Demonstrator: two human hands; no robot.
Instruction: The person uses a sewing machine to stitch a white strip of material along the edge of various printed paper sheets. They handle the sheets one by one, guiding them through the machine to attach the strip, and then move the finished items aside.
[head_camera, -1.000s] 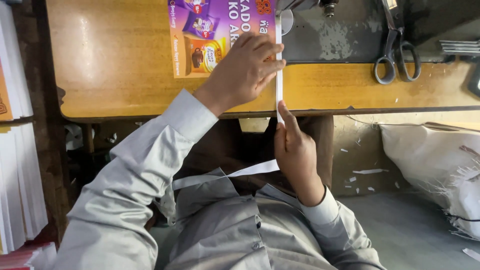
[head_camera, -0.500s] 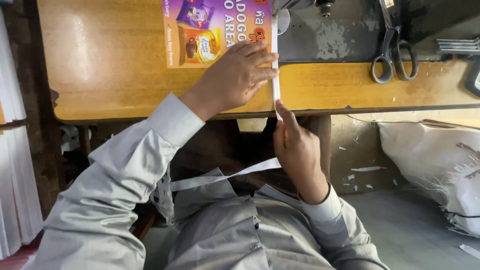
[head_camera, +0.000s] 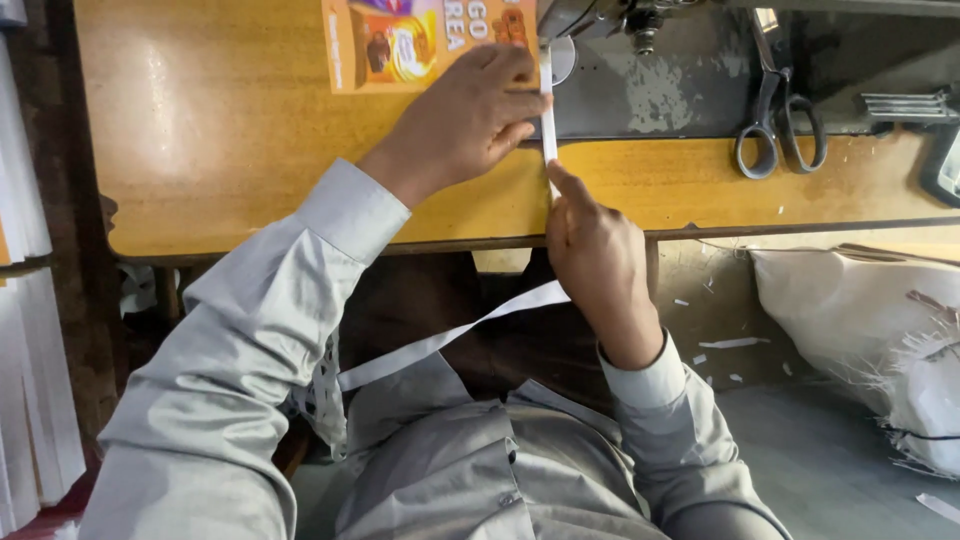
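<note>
The left hand (head_camera: 470, 115) lies flat, fingertips pinching a narrow white strip (head_camera: 547, 110) against the worktop (head_camera: 230, 130). The right hand (head_camera: 595, 260) pinches the same strip at the worktop's edge, forefinger extended. The strip trails down to the lap. Scissors (head_camera: 778, 120) rest to the right, well apart.

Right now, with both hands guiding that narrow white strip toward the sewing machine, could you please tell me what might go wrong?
The left hand presses the narrow white fabric strip right beside the grey sewing machine head, so its fingertips might get caught near the needle area. The strip's slack tail trails off the yellow wooden table edge under the right hand across the lap; it could twist or snag and feed crooked.
</note>
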